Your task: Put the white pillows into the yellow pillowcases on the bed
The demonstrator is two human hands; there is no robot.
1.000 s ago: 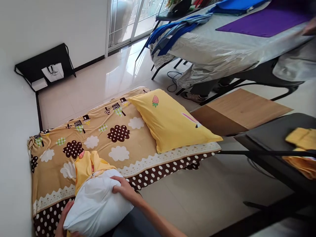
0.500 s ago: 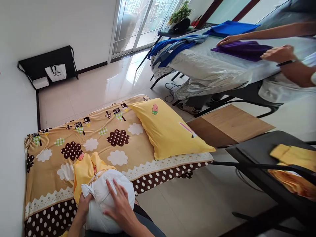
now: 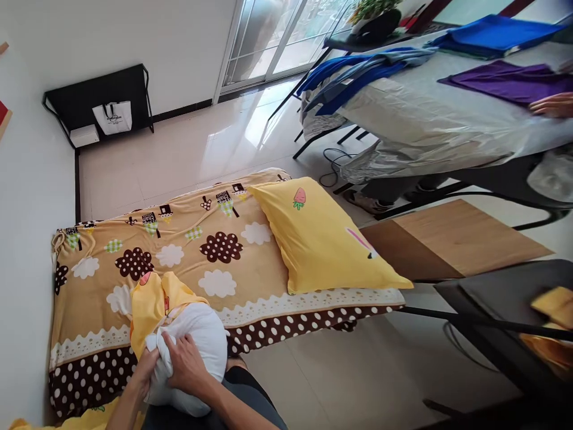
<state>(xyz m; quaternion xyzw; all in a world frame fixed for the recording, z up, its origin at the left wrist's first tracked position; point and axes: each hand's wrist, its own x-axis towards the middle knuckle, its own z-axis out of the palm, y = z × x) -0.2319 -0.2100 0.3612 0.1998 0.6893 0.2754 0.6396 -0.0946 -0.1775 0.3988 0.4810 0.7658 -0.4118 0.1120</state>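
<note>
A white pillow (image 3: 201, 340) rests at the near edge of a low mattress (image 3: 188, 263), partly pushed into a yellow pillowcase (image 3: 150, 304). My right hand (image 3: 188, 364) grips a bunched corner of the white pillow from above. My left hand (image 3: 145, 370) is closed on the pillow's left side, by the pillowcase opening. A second pillow in a yellow strawberry-print case (image 3: 326, 239) lies at the mattress's right end.
A wooden board (image 3: 452, 239) lies on the tiled floor right of the mattress. Another person's hand (image 3: 553, 106) rests on a covered table (image 3: 430, 119) with purple and blue cloths. A dark chair (image 3: 514, 298) holds yellow fabric. A black rack (image 3: 98, 107) stands against the wall.
My right hand slid from the pillow's right side onto its top and closed on a bunched corner. My left hand came up beside it. The other person's arms pulled back from the table.
</note>
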